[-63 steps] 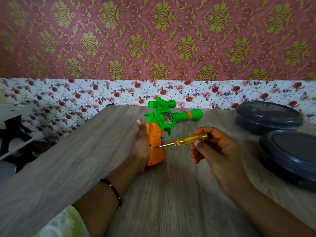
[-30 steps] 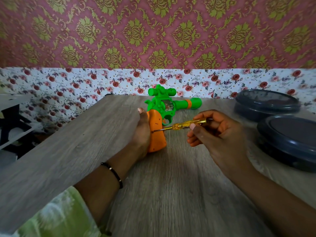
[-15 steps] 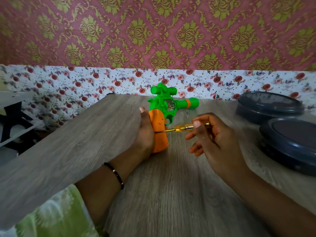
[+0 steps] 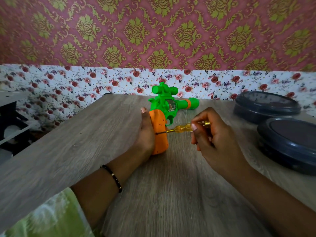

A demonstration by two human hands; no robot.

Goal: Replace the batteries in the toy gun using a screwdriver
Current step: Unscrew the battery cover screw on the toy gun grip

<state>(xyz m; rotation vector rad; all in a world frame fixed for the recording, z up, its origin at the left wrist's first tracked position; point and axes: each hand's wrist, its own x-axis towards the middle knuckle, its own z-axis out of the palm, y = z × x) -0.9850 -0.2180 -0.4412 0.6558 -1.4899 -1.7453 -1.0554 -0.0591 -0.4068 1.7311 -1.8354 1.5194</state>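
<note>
Table (image 4: 171,194): wood-grain; we rest both forearms on it.

Tins (image 4: 289,144): two dark, round, lidded; well right of our right fingers (image 4: 194,126). Contents hidden.

Gun (image 4: 164,115): green body, orange grip, standing on the table. Our left hand (image 4: 145,134) braces the grip from behind, fingers wrapped out of sight, thumb up.

Screwdriver (image 4: 184,129): yellow handle pinched in our right hand (image 4: 215,141); tip set against the grip just beside our left palm.

Step, we judge: loosening the battery-cover screw. Next: steady turning with inward pressure, keeping the tip seated.
</note>
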